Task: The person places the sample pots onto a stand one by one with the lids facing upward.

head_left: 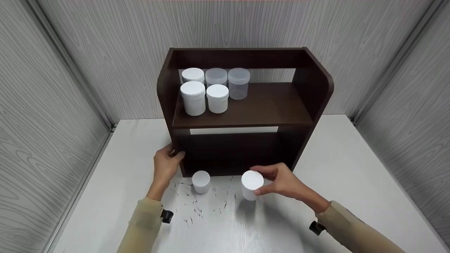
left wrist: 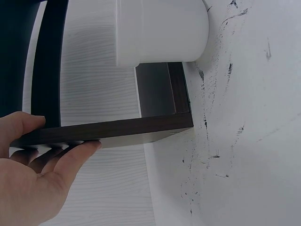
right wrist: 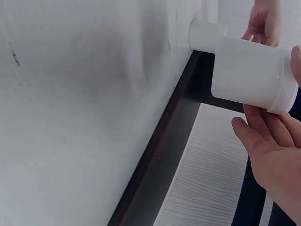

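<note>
On the white tabletop (head_left: 351, 168), front of the dark wooden shelf unit (head_left: 242, 105): two white lidded plastic jars. Your right hand (head_left: 281, 182) grasps one white jar (head_left: 251, 185); your left hand (head_left: 167, 165) grips the shelf's side panel, beside the other jar (head_left: 201, 181). Five jars on the shelf.

Upper shelf board (head_left: 267, 105): right half wide open, left end packed with five jars (head_left: 211, 89). Lower bay dark, looks open. Table (head_left: 351, 168) clear both sides of shelf unit (head_left: 316, 88). Near front edge, small white jar (head_left: 201, 181) and held jar (head_left: 251, 184) leave gap between.
</note>
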